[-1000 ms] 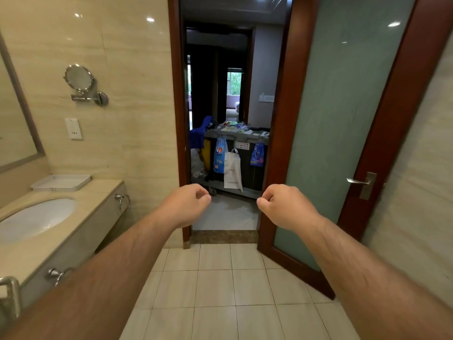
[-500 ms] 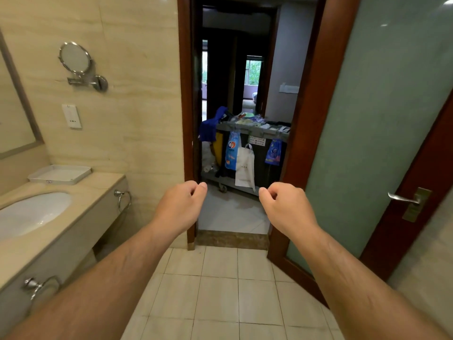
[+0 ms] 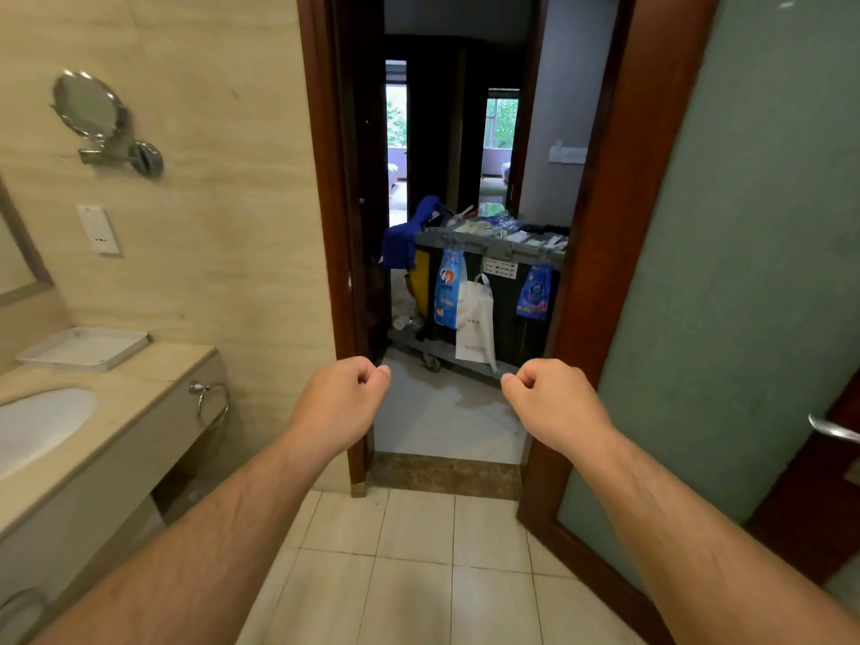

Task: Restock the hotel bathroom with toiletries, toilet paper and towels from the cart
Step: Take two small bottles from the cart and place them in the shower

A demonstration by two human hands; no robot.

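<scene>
The grey housekeeping cart stands just outside the bathroom doorway, with small supplies on its top tray, a blue cloth over its left end and several bags hanging on its front, one of them white. My left hand and my right hand are held out in front of me inside the bathroom, both curled into loose fists with nothing in them. They are well short of the cart.
The vanity counter with a sink and an empty white tray runs along the left wall, a towel ring on its front. The frosted-glass door stands open on the right. A raised stone threshold crosses the doorway.
The view has moved closer to the doorway, so the cart looks larger. Both hands stay curled and empty, held out at about the same spacing.
</scene>
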